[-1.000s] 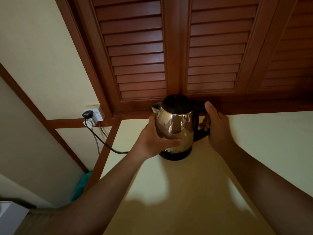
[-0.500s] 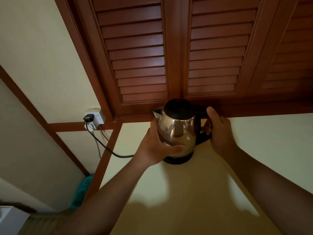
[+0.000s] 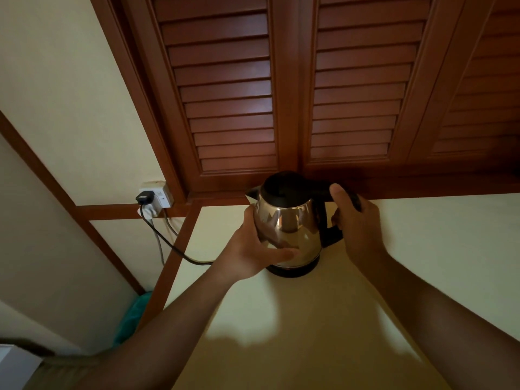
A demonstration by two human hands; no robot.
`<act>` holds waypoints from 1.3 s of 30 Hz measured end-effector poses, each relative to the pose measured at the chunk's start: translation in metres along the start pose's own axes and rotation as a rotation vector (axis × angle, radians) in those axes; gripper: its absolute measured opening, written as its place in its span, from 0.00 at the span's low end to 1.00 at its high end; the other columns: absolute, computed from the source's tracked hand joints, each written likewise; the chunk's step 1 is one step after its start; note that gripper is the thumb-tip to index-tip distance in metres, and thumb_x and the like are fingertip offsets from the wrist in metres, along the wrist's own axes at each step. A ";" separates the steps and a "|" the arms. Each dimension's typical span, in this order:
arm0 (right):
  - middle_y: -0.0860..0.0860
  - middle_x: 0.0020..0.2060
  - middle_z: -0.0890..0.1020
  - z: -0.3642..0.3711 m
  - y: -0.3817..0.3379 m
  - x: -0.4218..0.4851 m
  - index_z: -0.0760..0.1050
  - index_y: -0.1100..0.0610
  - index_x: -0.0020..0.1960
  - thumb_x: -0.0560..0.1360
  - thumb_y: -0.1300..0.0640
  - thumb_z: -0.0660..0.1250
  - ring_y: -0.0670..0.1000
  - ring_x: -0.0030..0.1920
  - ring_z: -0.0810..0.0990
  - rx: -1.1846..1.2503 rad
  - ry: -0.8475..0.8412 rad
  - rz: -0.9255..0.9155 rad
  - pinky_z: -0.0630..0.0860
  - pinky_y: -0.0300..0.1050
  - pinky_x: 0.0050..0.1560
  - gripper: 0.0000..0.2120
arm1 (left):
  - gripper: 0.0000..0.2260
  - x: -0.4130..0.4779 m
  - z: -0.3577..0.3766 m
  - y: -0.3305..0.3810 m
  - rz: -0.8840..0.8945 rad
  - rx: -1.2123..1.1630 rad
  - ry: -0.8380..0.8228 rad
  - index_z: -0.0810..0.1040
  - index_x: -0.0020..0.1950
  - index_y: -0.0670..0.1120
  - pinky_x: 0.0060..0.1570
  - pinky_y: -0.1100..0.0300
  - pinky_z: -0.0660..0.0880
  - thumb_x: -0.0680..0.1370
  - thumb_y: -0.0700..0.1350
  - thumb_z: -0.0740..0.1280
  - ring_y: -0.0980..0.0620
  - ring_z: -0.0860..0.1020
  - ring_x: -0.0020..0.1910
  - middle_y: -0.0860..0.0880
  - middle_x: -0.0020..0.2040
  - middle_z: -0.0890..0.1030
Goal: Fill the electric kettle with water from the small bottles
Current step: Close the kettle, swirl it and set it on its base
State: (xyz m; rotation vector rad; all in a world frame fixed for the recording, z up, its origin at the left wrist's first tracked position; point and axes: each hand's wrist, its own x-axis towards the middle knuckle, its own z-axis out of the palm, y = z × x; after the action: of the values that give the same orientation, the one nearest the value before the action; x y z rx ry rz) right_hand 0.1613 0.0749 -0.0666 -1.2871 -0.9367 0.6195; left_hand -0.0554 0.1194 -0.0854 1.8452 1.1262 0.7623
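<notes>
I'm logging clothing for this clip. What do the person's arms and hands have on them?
Nothing that shows: the left hand and right hand are ungloved, with no rings or watch seen, and no sleeves come into view on either arm.

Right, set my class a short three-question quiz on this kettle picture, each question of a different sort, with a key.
1. True or false: the right hand grips the kettle by its handle.
2. Where is the left hand? A on the lid; B against the kettle's side; C flat on the counter.
3. Fill the gap: the black plug sits in the wall ____.

Key: 1 true; 2 B; 3 socket.
</notes>
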 end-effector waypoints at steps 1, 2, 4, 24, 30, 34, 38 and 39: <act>0.47 0.26 0.74 0.001 0.002 -0.003 0.75 0.45 0.31 0.73 0.34 0.68 0.50 0.31 0.74 -0.001 0.021 0.009 0.73 0.48 0.37 0.18 | 0.44 0.001 -0.001 0.000 -0.008 0.018 -0.019 0.61 0.73 0.60 0.46 0.74 0.77 0.67 0.51 0.86 0.67 0.80 0.55 0.64 0.61 0.78; 0.47 0.26 0.74 0.001 0.003 -0.005 0.76 0.44 0.31 0.73 0.34 0.68 0.50 0.31 0.75 -0.005 0.037 0.014 0.73 0.47 0.37 0.18 | 0.44 0.002 -0.002 0.000 -0.014 0.034 -0.028 0.61 0.73 0.60 0.44 0.75 0.77 0.67 0.52 0.86 0.68 0.80 0.53 0.65 0.59 0.77; 0.46 0.26 0.75 0.001 0.002 -0.005 0.77 0.43 0.31 0.74 0.35 0.68 0.49 0.32 0.75 -0.010 0.042 0.017 0.73 0.46 0.37 0.17 | 0.43 0.003 -0.002 0.000 -0.013 0.048 -0.021 0.61 0.72 0.60 0.42 0.76 0.76 0.67 0.51 0.86 0.69 0.80 0.51 0.65 0.59 0.77; 0.50 0.68 0.74 0.007 -0.023 -0.029 0.67 0.54 0.74 0.79 0.48 0.64 0.51 0.69 0.70 -0.563 0.007 -0.554 0.68 0.51 0.69 0.24 | 0.36 0.010 -0.001 -0.007 0.044 -0.126 0.016 0.69 0.70 0.52 0.49 0.72 0.78 0.69 0.42 0.85 0.62 0.80 0.60 0.56 0.60 0.82; 0.47 0.69 0.75 0.021 -0.019 -0.012 0.69 0.47 0.74 0.80 0.38 0.56 0.58 0.70 0.71 -0.807 -0.024 -0.571 0.66 0.62 0.68 0.25 | 0.36 0.007 0.009 -0.007 0.092 -0.228 0.059 0.68 0.65 0.61 0.50 0.70 0.78 0.69 0.38 0.84 0.74 0.78 0.57 0.65 0.58 0.80; 0.42 0.68 0.74 0.021 -0.018 -0.003 0.68 0.42 0.73 0.80 0.34 0.52 0.56 0.70 0.70 -0.918 -0.072 -0.576 0.63 0.61 0.69 0.26 | 0.39 0.003 0.023 -0.008 0.166 -0.300 0.159 0.69 0.71 0.51 0.58 0.60 0.81 0.67 0.34 0.85 0.59 0.80 0.65 0.58 0.63 0.82; 0.42 0.74 0.67 0.019 -0.025 -0.007 0.63 0.39 0.75 0.78 0.33 0.54 0.59 0.79 0.56 -0.899 -0.146 -0.498 0.49 0.72 0.75 0.27 | 0.47 0.002 0.027 -0.009 0.130 -0.334 0.195 0.67 0.76 0.58 0.64 0.49 0.81 0.63 0.51 0.88 0.54 0.77 0.69 0.54 0.70 0.76; 0.42 0.77 0.62 0.017 -0.025 -0.015 0.61 0.38 0.76 0.78 0.34 0.55 0.58 0.81 0.49 -0.880 -0.140 -0.463 0.42 0.72 0.76 0.27 | 0.48 0.000 0.025 -0.012 0.123 -0.328 0.172 0.66 0.76 0.58 0.65 0.49 0.81 0.63 0.52 0.88 0.55 0.76 0.70 0.54 0.71 0.75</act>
State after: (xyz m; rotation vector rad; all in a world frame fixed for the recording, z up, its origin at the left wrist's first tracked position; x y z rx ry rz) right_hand 0.1365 0.0666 -0.0458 -1.7070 -1.6631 -0.1082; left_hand -0.0399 0.1142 -0.1078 1.6047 0.9329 1.1240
